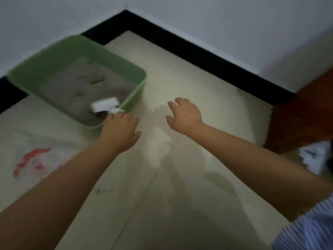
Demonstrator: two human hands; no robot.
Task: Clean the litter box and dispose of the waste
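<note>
Head cam was pretty blurry for this one, but you could make out the basics. Green litter box (45,56) sat on the pale floor (189,78) at the far left, tucked near the corner where the black skirting (180,46) met the white wall (216,20). Grey litter (75,82) filled it, with a few darker bits on top. A white scoop (105,105) rested inside at the near right corner of the box, its handle poking over the rim.

Left hand (120,130) was right at that handle, fingers touching it or wrapped round it, honestly couldn't tell if it had a proper grip with all the smear. Right hand (184,114) hovered over bare floor to the right of the box, fingers spread wide and holding nothing.

On the floor at the near left lay a thin white plastic bag (32,159) with red print on it. Brown wood flooring (306,114) showed at the right, some crumpled white stuff (313,156) near the edge, and a blue striped sleeve (310,230) sat in the near right corner.
</note>
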